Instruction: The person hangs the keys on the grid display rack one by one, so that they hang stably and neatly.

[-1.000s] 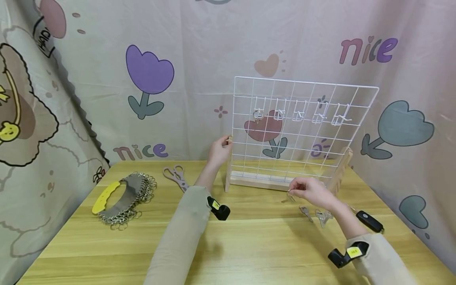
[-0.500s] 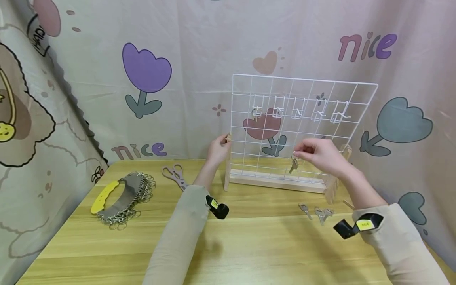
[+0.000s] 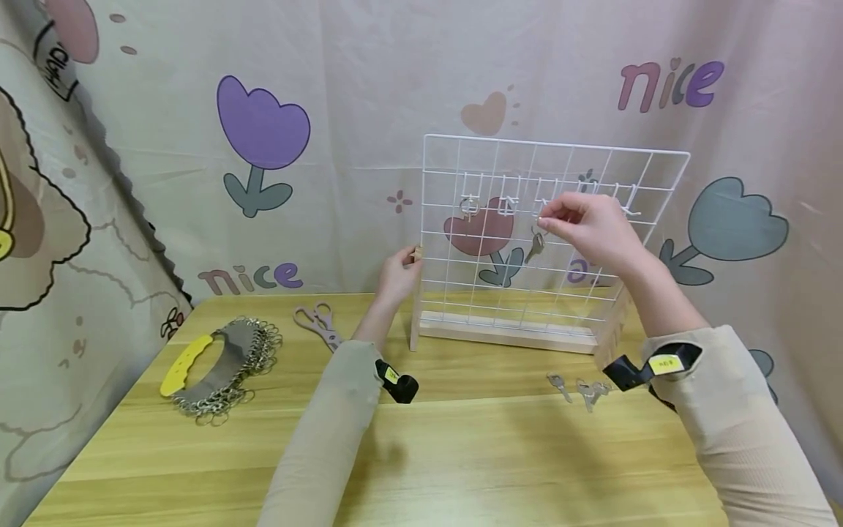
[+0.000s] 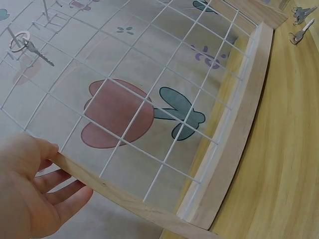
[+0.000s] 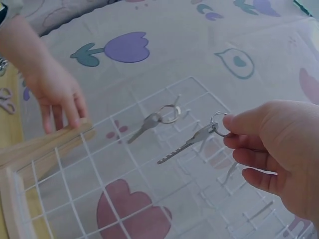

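Observation:
A white wire grid rack [image 3: 648, 192] on a wooden base stands at the back of the table. My left hand [image 3: 413, 256] grips its left wooden post [image 4: 124, 196], thumb in front and fingers behind. My right hand [image 3: 543, 222] pinches the ring of a silver key [image 3: 535, 247], which dangles in front of the row of white hooks, near the third hook. In the right wrist view the key [image 5: 192, 142] hangs from my fingertips [image 5: 234, 132]. Another key [image 3: 469, 208] hangs on the leftmost hook.
Several loose keys [image 3: 579, 388] lie on the wooden table [image 3: 461, 454] in front of the rack's right end. Scissors [image 3: 319, 326] and a yellow-handled bundle of metal rings [image 3: 220, 366] lie to the left. A patterned curtain [image 3: 329, 110] hangs behind.
My right hand has risen from the table with the key, up to the hook row. The left hand has stayed on the post.

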Action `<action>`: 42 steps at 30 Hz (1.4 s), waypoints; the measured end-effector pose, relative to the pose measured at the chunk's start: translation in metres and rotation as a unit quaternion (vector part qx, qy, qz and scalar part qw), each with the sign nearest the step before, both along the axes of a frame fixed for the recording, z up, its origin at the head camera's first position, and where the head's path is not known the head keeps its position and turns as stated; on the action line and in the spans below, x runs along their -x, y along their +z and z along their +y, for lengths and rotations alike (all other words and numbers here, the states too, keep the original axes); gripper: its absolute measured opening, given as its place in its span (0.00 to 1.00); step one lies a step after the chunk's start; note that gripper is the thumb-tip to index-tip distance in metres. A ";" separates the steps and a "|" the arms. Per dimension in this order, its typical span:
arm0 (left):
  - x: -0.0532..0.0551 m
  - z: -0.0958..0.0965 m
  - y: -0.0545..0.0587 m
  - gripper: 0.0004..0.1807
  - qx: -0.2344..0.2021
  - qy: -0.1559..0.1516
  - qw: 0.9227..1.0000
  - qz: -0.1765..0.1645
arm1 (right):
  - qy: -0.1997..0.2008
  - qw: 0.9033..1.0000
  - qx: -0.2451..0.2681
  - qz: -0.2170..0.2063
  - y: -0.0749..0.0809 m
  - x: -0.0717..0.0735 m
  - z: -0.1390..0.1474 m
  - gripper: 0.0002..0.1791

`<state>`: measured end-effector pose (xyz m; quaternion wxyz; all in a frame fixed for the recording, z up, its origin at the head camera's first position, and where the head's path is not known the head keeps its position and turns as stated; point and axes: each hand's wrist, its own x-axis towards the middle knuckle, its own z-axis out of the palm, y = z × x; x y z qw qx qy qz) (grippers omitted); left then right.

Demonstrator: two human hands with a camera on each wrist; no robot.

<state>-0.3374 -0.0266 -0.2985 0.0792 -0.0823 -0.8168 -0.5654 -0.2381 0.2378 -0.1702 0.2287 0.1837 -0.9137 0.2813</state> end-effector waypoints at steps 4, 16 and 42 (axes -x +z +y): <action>0.000 -0.001 0.001 0.24 0.002 0.001 1.000 0.002 | -0.002 1.000 0.018 0.016 0.010 0.005 -0.004 0.09; -0.002 0.000 -0.002 0.24 -0.002 0.002 1.000 -0.001 | -0.018 0.999 0.020 0.034 0.016 0.034 -0.011 0.10; -0.002 0.001 -0.002 0.24 -0.005 0.001 1.000 0.007 | -0.036 0.998 0.041 0.041 0.005 0.042 -0.015 0.12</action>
